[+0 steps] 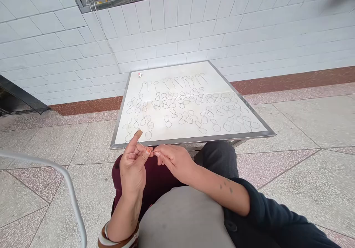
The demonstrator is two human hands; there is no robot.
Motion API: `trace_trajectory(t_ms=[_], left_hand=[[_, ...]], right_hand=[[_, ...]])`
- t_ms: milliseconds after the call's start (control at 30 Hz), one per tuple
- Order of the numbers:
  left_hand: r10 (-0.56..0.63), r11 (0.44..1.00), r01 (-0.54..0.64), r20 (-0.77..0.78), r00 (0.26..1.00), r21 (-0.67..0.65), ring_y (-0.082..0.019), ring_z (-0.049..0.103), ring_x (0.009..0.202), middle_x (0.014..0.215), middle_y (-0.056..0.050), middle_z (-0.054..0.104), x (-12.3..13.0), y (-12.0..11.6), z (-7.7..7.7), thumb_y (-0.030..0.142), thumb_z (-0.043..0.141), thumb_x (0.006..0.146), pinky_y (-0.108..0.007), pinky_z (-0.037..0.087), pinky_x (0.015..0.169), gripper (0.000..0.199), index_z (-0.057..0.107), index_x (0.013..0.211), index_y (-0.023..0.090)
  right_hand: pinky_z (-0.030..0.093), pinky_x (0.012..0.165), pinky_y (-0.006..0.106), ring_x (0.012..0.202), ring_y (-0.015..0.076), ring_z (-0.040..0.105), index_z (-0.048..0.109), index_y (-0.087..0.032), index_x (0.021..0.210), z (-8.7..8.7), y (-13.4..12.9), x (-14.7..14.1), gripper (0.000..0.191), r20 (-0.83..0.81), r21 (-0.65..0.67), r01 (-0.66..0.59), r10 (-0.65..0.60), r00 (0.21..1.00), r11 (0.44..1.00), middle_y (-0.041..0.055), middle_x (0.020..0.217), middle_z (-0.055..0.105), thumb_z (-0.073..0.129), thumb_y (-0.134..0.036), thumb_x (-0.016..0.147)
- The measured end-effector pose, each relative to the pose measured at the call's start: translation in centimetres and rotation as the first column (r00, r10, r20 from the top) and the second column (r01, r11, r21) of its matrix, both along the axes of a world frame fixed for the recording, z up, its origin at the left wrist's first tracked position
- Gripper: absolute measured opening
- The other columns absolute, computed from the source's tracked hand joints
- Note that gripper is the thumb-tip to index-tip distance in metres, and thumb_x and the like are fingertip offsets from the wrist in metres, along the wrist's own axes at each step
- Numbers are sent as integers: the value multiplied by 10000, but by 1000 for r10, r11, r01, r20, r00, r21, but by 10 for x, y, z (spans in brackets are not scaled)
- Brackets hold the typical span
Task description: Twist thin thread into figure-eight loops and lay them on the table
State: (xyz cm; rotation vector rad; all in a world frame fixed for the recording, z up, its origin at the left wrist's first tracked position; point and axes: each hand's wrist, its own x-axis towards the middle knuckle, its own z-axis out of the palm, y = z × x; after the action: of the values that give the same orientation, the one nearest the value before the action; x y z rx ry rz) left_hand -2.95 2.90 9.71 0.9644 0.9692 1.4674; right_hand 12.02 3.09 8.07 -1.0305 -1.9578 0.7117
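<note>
My left hand [134, 166] is closed in a pinch on a thin wire [142, 144], its index finger pointing up with a tan wrap or tape at the tip. Orange-red colour shows on its thumbnail. Touching it at the fingertips, my right hand [177, 163] also pinches the wire, and the fingers hide most of it. Both hands are above my lap, at the near edge of a white table [188, 133]. Many thin wire figure-eights [167, 121] lie spread in rows on the table. Farther back is a row of single loops with straight tails [156, 85].
A small red and white object [140, 74] sits at the table's far left corner. The table has a grey metal rim and stands near a tiled wall [177, 37] with a barred window. A curved grey metal tube [70, 188] rises at my left.
</note>
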Motion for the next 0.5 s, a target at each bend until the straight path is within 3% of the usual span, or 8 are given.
trace_trajectory(t_ms=[167, 333, 500], left_hand=[[37, 999, -37, 64, 997, 0, -92, 613, 714, 703, 45, 617, 6, 1, -4, 189, 772, 742, -254, 491, 868, 557, 612, 1273, 238], [106, 994, -105, -35, 994, 27, -102, 623, 776, 794, 21, 675, 14, -2, -6, 188, 767, 747, -231, 489, 851, 581, 586, 1295, 250], [72, 997, -72, -34, 997, 13, -127, 653, 812, 809, 20, 698, 18, -6, -6, 212, 746, 767, -268, 498, 857, 628, 525, 1352, 267]], right_hand=[[429, 648, 238, 694, 122, 594, 582, -214, 867, -4, 0, -1, 277, -39, 11, 37, -36, 999, 999, -24, 704, 644, 355, -262, 1018], [458, 695, 276, 753, 154, 602, 604, -218, 955, -6, -3, 1, 242, 18, 106, 67, -69, 997, 992, -6, 749, 675, 368, -234, 1006], [454, 649, 293, 708, 167, 580, 621, -216, 926, -12, -6, 6, 227, 84, 211, 121, -142, 986, 970, 18, 755, 697, 412, -267, 998]])
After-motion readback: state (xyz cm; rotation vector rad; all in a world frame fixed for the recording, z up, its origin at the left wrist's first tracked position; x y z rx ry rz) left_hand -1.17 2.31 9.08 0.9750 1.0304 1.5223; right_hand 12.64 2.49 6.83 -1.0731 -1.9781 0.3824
